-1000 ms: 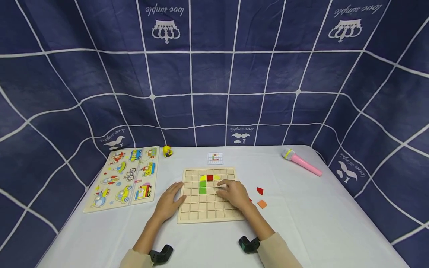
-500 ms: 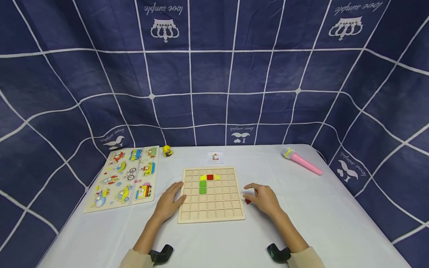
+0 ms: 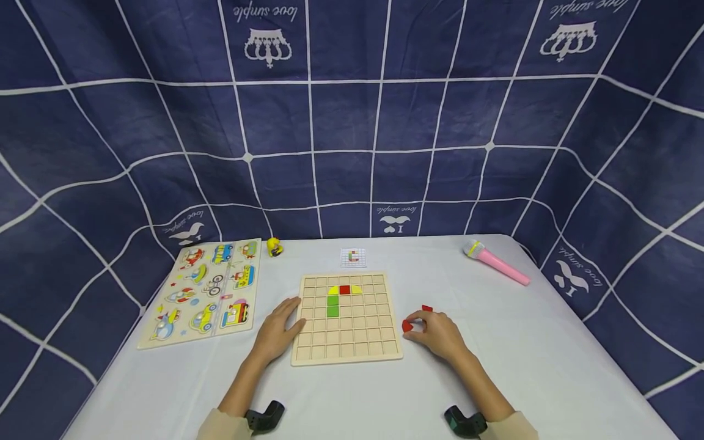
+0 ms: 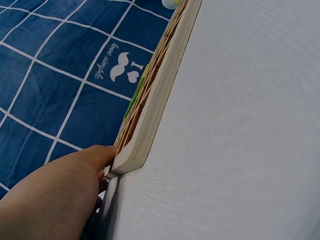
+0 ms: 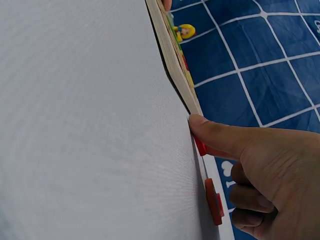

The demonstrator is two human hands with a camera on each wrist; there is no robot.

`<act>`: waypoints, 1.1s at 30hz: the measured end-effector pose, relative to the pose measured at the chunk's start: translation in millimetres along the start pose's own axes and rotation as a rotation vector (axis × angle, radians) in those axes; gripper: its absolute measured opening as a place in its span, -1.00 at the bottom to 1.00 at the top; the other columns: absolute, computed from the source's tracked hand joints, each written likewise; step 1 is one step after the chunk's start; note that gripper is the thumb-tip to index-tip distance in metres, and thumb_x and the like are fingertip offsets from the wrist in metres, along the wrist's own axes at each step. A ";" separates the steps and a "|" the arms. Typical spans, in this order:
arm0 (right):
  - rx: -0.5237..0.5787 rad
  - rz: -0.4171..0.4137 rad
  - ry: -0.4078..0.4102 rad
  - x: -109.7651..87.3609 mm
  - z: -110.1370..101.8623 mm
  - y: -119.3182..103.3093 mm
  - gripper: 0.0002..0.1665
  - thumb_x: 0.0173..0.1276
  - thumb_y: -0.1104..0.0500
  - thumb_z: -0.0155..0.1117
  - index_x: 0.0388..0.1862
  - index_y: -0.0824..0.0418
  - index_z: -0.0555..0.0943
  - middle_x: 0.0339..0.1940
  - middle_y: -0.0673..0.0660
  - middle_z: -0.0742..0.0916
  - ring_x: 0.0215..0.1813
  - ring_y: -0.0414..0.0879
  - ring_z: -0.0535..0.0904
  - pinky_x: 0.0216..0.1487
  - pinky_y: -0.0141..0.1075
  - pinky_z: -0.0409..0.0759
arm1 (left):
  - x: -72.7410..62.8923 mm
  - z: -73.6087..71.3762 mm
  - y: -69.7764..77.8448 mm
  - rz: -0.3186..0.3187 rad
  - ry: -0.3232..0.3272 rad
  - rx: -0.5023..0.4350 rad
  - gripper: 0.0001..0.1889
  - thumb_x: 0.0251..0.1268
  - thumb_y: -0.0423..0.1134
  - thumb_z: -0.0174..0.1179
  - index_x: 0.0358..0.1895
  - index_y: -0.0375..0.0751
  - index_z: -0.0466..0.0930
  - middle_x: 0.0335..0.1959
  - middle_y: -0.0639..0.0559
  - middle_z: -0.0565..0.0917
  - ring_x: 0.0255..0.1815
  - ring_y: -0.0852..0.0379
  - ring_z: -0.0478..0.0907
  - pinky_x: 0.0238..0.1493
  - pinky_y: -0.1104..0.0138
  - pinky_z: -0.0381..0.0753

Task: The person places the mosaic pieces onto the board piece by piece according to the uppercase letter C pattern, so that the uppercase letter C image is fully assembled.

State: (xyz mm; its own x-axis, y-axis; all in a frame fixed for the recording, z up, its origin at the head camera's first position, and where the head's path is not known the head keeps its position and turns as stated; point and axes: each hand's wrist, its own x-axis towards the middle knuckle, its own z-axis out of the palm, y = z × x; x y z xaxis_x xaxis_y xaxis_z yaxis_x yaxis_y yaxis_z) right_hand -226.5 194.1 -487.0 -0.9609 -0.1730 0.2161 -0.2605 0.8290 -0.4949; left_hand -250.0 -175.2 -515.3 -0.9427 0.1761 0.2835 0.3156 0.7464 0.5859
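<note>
My left hand (image 3: 276, 333) rests at the left edge of the wooden grid board (image 3: 346, 351), thumb and fingers spread along it; in the left wrist view it touches the board's corner. Right of the board, my right hand (image 3: 440, 335) pinches a red rounded tile (image 3: 407, 326) between thumb and index finger, close over the cloth; the right wrist view shows the other fingers curled in. On the board lie two green squares (image 3: 332, 305), a red square (image 3: 344, 289) and yellow tiles (image 3: 356, 289). A second red tile (image 3: 426, 308) shows just beyond my right hand.
A small pattern card (image 3: 353, 257) lies behind the board. To the left are a vehicle picture puzzle (image 3: 211, 293) and a yellow figurine (image 3: 274, 247). A pink toy microphone (image 3: 497, 264) lies at the far right. An orange tile (image 5: 213, 200) sits below my right hand.
My right hand has moved from over the board to the right, down to the loose tiles, and its fingers have closed on the red rounded tile. The left hand has stayed put.
</note>
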 end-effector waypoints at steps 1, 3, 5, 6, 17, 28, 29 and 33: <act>-0.006 -0.004 0.001 0.2 0.5 -0.1 -0.66 -0.09 0.01 0.53 -0.30 0.06 0.70 -0.79 -0.12 0.38 -0.70 -0.26 0.23 -0.70 -0.39 0.18 | -0.1 0.2 0.0 -0.002 0.003 0.001 -0.42 0.24 -0.14 0.17 0.30 -0.28 0.31 0.29 -0.21 0.33 0.34 -0.18 0.16 0.27 -0.11 0.13; -0.012 -0.004 0.014 0.8 0.9 0.1 -0.67 -0.09 0.03 0.53 -0.30 0.07 0.70 -0.79 -0.12 0.38 -0.70 -0.26 0.23 -0.70 -0.39 0.18 | -0.4 0.5 0.0 0.003 0.011 0.010 -0.42 0.23 -0.13 0.17 0.29 -0.28 0.32 0.29 -0.22 0.34 0.34 -0.18 0.18 0.26 -0.11 0.15; -0.017 0.010 0.033 1.4 0.7 1.0 -0.68 -0.08 0.05 0.53 -0.29 0.07 0.70 -0.79 -0.12 0.38 -0.70 -0.25 0.23 -0.70 -0.38 0.18 | -0.5 0.2 0.5 0.006 0.016 0.008 -0.42 0.22 -0.14 0.17 0.29 -0.29 0.32 0.28 -0.22 0.35 0.33 -0.19 0.18 0.26 -0.11 0.16; -0.013 0.022 0.042 1.7 0.4 1.7 -0.68 -0.08 0.06 0.53 -0.29 0.07 0.70 -0.79 -0.11 0.38 -0.69 -0.24 0.23 -0.70 -0.37 0.18 | -0.5 0.2 0.6 0.005 0.017 0.009 -0.42 0.22 -0.14 0.18 0.29 -0.28 0.32 0.28 -0.21 0.35 0.33 -0.19 0.18 0.26 -0.11 0.16; 0.024 0.041 0.048 4.1 1.6 10.2 -0.70 -0.03 0.11 0.50 -0.26 0.08 0.69 -0.80 -0.09 0.37 -0.70 -0.23 0.21 -0.70 -0.41 0.12 | 0.9 -1.7 1.9 -0.016 -0.017 0.022 -0.41 0.24 -0.13 0.18 0.31 -0.27 0.29 0.31 -0.20 0.32 0.35 -0.16 0.15 0.29 -0.10 0.11; 0.041 -0.007 0.019 5.4 1.4 12.3 -0.72 0.01 0.12 0.48 -0.22 0.02 0.70 -0.81 -0.10 0.33 -0.70 -0.26 0.15 -0.68 -0.42 0.07 | 0.0 -1.7 1.9 -0.024 -0.026 0.012 -0.41 0.25 -0.11 0.16 0.31 -0.26 0.29 0.31 -0.18 0.32 0.36 -0.14 0.14 0.29 -0.10 0.12; 0.040 -0.006 0.018 5.7 1.3 12.2 -0.73 0.02 0.11 0.48 -0.24 0.02 0.70 -0.81 -0.10 0.33 -0.70 -0.26 0.15 -0.68 -0.42 0.08 | 0.1 -1.8 1.6 -0.026 -0.030 0.012 -0.41 0.25 -0.11 0.16 0.31 -0.26 0.29 0.31 -0.18 0.32 0.36 -0.14 0.14 0.29 -0.10 0.11; 0.034 0.000 0.026 6.9 0.3 10.0 -0.73 0.02 0.10 0.47 -0.25 0.05 0.69 -0.80 -0.09 0.34 -0.70 -0.25 0.18 -0.68 -0.42 0.09 | 0.2 -2.1 1.7 -0.032 -0.033 0.013 -0.41 0.25 -0.10 0.15 0.31 -0.26 0.29 0.31 -0.17 0.32 0.37 -0.14 0.13 0.28 -0.11 0.11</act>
State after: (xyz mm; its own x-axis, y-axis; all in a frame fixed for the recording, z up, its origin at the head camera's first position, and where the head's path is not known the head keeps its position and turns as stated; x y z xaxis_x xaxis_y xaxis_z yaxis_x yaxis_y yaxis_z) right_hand -235.7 201.1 -490.7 -0.9584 -0.1585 0.2376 -0.2637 0.8103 -0.5233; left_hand -249.3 -175.2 -512.7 -0.9554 0.1732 0.2390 0.2840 0.7601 0.5845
